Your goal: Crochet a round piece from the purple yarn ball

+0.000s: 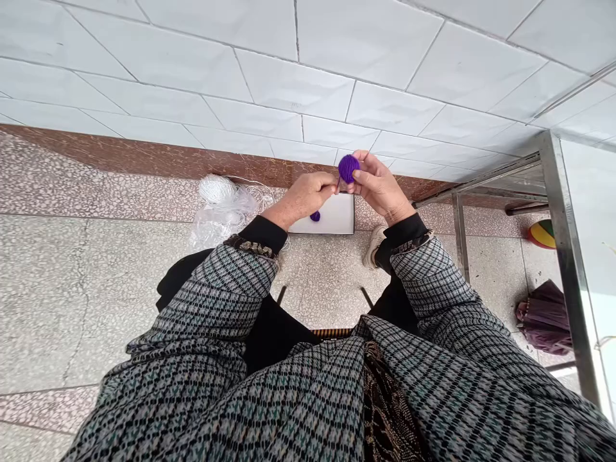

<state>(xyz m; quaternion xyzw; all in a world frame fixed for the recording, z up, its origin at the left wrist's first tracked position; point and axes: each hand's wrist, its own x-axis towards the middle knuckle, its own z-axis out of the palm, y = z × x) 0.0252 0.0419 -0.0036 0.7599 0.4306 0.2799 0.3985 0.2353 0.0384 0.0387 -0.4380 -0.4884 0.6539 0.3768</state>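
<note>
A round ball of purple yarn (348, 169) is held up in my right hand (378, 181), with the thumb across its side. Close beside it, my left hand (310, 194) pinches a purple strand that runs to the ball. Below the hands, a shallow white tray with a dark edge (339, 217) rests on the floor, partly covered by my left hand and wrist. Inside it lies a smaller purple yarn clump (315, 216).
White yarn (217, 190) and clear plastic bags (214, 224) lie on the floor to the left. A tiled wall (298, 83) rises ahead. At right stand a metal-framed table (561, 212), a folded purple umbrella (546, 317) and a colourful ball (543, 233).
</note>
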